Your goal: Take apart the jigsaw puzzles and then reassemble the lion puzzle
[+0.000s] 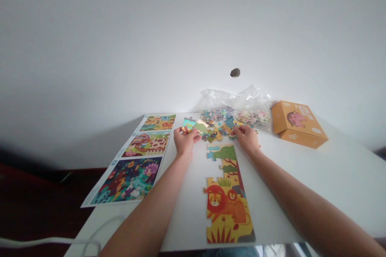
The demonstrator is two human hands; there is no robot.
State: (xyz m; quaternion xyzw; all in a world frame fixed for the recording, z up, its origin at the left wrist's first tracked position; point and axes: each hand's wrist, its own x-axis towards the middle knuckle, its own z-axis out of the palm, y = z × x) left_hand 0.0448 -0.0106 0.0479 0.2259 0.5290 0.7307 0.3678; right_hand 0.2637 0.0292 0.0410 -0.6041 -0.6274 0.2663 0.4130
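Observation:
My left hand is closed on puzzle pieces: a teal and yellow piece and, at the thumb, a pale green piece. At the right side of a pile of loose puzzle pieces, my right hand has its fingers pinched at a blue puzzle piece; the fingertips are partly hidden among the pieces. Between my forearms lies a partly joined puzzle with lions, a tree and grass, its left side showing a gap.
To the left lies a sheet printed with three pictures. Clear plastic bags of more pieces rest against the wall. An orange box stands at the back right. A white cable crosses the lower left.

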